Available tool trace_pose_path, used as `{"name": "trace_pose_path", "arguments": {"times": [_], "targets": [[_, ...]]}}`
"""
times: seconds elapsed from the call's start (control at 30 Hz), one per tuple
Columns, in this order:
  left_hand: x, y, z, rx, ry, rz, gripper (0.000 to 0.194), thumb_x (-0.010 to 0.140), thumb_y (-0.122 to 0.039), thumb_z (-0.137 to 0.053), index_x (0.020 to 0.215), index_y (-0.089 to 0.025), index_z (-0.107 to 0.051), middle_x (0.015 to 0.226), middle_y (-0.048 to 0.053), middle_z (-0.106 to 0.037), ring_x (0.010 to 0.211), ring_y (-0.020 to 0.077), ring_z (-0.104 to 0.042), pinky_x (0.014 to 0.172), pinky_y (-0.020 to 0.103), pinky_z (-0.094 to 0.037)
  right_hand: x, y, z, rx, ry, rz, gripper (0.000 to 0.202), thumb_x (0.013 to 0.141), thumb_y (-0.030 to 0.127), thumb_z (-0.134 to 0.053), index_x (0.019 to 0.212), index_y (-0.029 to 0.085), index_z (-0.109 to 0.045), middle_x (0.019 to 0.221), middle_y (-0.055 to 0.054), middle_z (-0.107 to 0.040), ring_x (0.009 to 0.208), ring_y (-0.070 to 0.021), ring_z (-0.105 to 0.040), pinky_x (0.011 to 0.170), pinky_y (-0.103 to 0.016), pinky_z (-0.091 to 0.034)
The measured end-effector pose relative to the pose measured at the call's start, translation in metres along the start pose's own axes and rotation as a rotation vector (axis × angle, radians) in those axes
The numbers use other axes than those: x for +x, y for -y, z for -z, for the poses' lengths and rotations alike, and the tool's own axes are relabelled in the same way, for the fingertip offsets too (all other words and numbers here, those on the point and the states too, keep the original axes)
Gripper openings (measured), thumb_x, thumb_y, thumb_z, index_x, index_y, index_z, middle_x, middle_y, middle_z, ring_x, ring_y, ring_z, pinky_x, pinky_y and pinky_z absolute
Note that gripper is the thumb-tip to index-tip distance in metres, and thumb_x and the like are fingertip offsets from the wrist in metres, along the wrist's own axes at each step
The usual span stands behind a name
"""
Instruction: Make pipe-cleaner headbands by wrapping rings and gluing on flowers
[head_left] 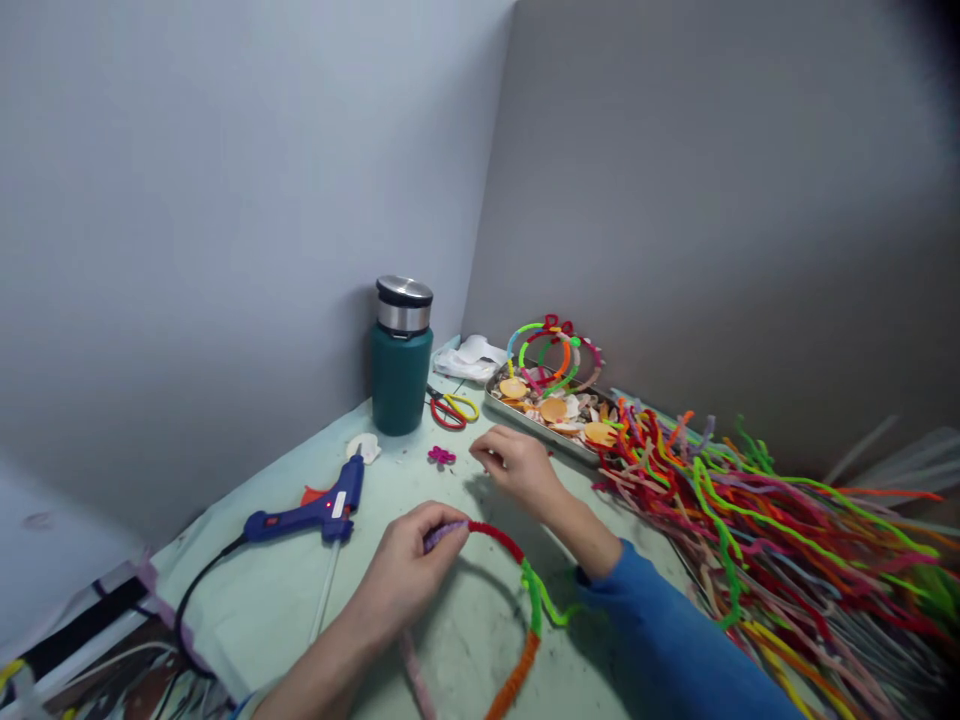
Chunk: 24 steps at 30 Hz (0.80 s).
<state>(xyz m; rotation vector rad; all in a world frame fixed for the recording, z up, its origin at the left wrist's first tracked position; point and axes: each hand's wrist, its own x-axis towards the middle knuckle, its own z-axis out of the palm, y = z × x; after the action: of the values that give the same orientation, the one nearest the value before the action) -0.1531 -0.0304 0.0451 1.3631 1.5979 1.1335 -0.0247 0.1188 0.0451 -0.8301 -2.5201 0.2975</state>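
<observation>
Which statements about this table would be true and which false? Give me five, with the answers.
1. The left hand pinches a multicoloured fuzzy loop. True.
2. The right hand grips the scissors. False: the scissors lie on the table, apart from that hand.
3. The scissors have one red and one yellow handle. True.
4. The blue glue gun stands upright to the right of the bottle. False: it lies on its side, to the left of the bottle.
5. A heap of colourful fuzzy strips lies to the right of the tray. True.
</observation>
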Motion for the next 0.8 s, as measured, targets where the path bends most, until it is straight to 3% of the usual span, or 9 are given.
{"name": "trace_pose_path", "arguments": {"times": [0.13, 0.27, 0.37, 0.43, 0.63, 0.8], "targets": [[-0.001, -0.002, -0.003, -0.01, 0.044, -0.022, 0.02, 0.079, -0.03, -0.053, 0.084, -0.018, -0.068, 0.084, 0.004, -0.068, 0.079, 0.0177, -0.059, 0.074, 0.026, -0.044, -0.009, -0.005, 0.008, 0.046, 0.046, -0.006, 0.014, 0.087, 0.02, -0.052, 0.091, 0.019, -0.065, 0.09, -0.003, -0.063, 0.076, -0.0129, -0.057, 0.068, -0.022, -0.039], [-0.001, 0.0, -0.005, -0.01, 0.053, 0.016, 0.022, 0.079, -0.032, -0.052, 0.079, -0.016, -0.066, 0.076, 0.003, -0.065, 0.074, 0.017, -0.057, 0.067, 0.025, -0.043, 0.01, 0.007, -0.015, -0.09, 0.121, 0.004, 0.022, 0.086, 0.027, -0.055, 0.106, 0.021, -0.062, 0.107, -0.005, -0.061, 0.086, -0.0154, -0.058, 0.071, -0.024, -0.039], [0.0, 0.002, -0.003, -0.033, 0.056, 0.051, 0.022, 0.079, -0.033, -0.053, 0.079, -0.015, -0.065, 0.075, 0.003, -0.064, 0.073, 0.0168, -0.056, 0.066, 0.025, -0.042, 0.025, 0.015, -0.031, -0.179, 0.144, 0.019, 0.019, 0.09, 0.028, -0.049, 0.097, 0.019, -0.064, 0.099, -0.006, -0.063, 0.086, -0.0168, -0.059, 0.07, -0.025, -0.039], [0.0, 0.002, -0.001, -0.057, 0.055, 0.056, 0.022, 0.078, -0.032, -0.053, 0.082, -0.015, -0.065, 0.077, 0.003, -0.065, 0.074, 0.0169, -0.056, 0.067, 0.025, -0.043, 0.024, 0.015, -0.031, -0.152, 0.099, 0.025, 0.021, 0.091, 0.024, -0.046, 0.089, 0.017, -0.065, 0.091, -0.006, -0.064, 0.082, -0.016, -0.059, 0.069, -0.024, -0.04], [-0.003, 0.001, -0.003, -0.099, 0.037, 0.012, 0.016, 0.078, -0.03, -0.055, 0.084, -0.016, -0.06, 0.078, 0.002, -0.062, 0.073, 0.0148, -0.055, 0.067, 0.024, -0.043, -0.03, 0.012, 0.02, 0.208, -0.15, 0.228, 0.015, 0.09, 0.021, -0.049, 0.09, 0.017, -0.063, 0.084, -0.006, -0.062, 0.079, -0.014, -0.059, 0.07, -0.024, -0.045], [-0.005, -0.003, -0.004, -0.175, -0.012, -0.013, 0.023, 0.08, -0.032, -0.055, 0.099, -0.018, -0.052, 0.074, 0.0, -0.057, 0.066, 0.0115, -0.053, 0.06, 0.022, -0.042, -0.072, 0.023, 0.043, 0.067, -0.212, 0.332, 0.02, 0.089, 0.018, -0.047, 0.095, 0.019, -0.066, 0.082, -0.007, -0.065, 0.071, -0.0143, -0.059, 0.063, -0.025, -0.045]]}}
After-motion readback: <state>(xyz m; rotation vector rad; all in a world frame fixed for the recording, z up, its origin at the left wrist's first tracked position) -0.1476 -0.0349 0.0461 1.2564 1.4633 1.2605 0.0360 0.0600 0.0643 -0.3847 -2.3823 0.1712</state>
